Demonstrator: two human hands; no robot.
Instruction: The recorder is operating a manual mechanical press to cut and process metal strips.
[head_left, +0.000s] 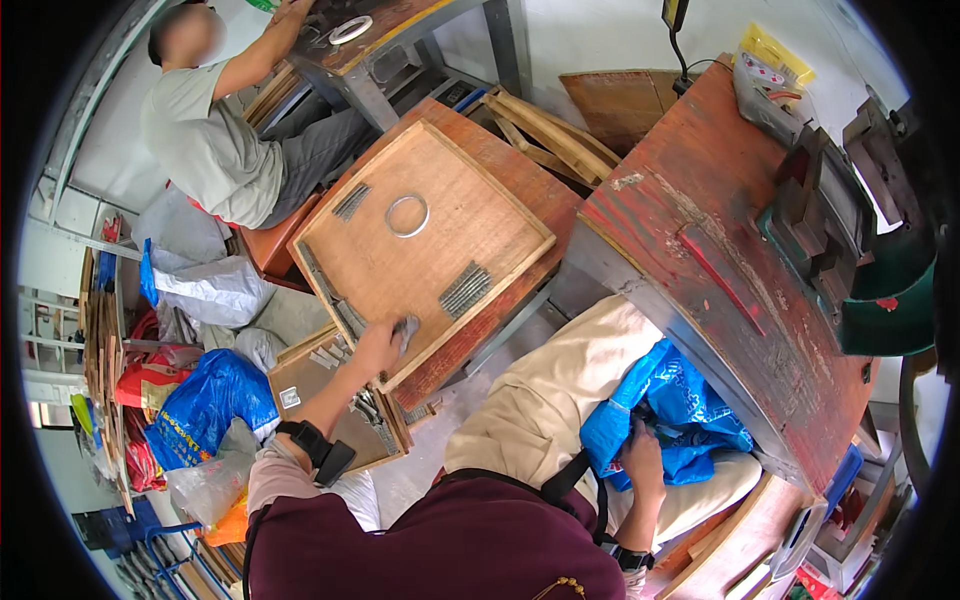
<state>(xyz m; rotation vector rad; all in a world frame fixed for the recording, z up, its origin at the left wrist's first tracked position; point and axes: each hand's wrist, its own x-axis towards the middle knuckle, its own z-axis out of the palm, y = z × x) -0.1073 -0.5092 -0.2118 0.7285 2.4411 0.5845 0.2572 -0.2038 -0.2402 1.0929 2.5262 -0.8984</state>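
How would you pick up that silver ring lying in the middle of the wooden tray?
Probably best to pinch the ring's near rim, coming straight down from above. It lies flat on the wooden tray with bare wood all around and inside it, so one fingertip can go in the hole and the thumb outside. The left hand at the tray's near edge is closest.

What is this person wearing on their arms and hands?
Both hands are bare, with no gloves. The left hand comes from a short pale sleeve, with a black strapped device at the wrist. The right hand also has a dark wristband. A maroon top covers the body.
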